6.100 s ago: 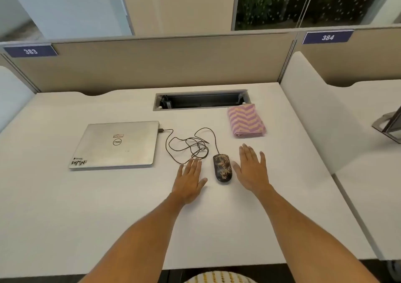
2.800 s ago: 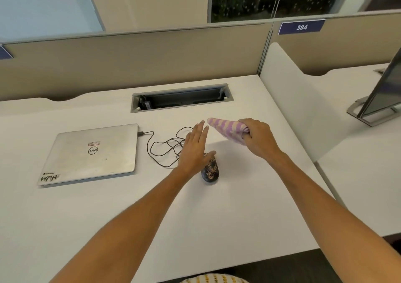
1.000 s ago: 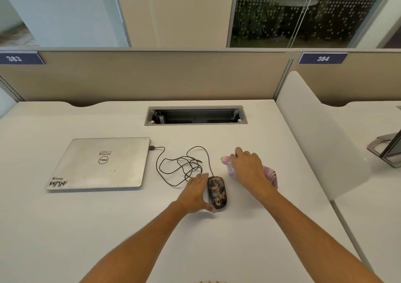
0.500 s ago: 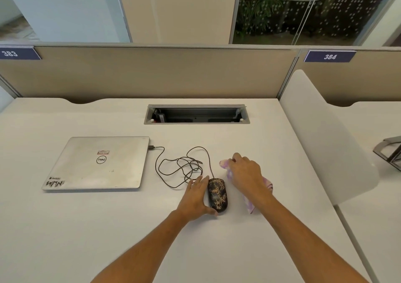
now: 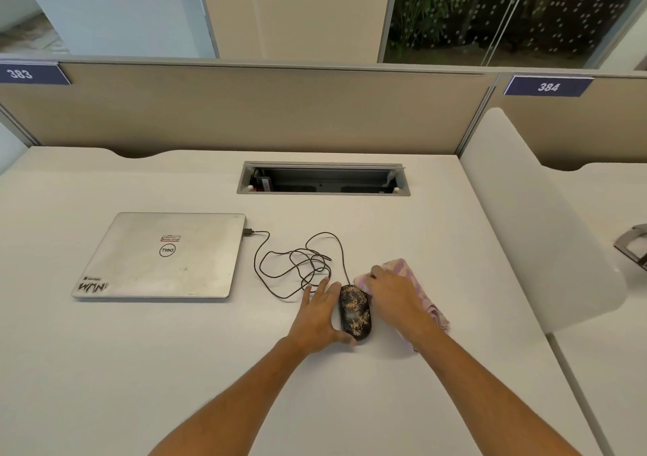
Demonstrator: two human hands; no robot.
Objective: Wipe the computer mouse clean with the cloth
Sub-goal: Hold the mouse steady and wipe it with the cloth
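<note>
A dark mouse [image 5: 354, 312] with a gold speckled pattern lies on the white desk [image 5: 175, 368], its cable [image 5: 294, 263] coiled behind it. My left hand [image 5: 320, 314] rests against the mouse's left side, thumb hooked at its near end. My right hand [image 5: 394, 298] presses a pink and purple striped cloth [image 5: 416, 289] flat on the desk, touching the mouse's right side. Most of the cloth is hidden under that hand.
A closed silver laptop [image 5: 164, 256] lies at the left, with the mouse cable plugged into it. An open cable tray [image 5: 322, 179] is set into the desk behind. A white divider panel [image 5: 535, 217] bounds the right side. A beige partition runs along the back.
My right hand picked the cloth up from the back of the desk and brought it down beside the mouse. It now sits closer against the mouse. My left hand stays on the mouse's left side.
</note>
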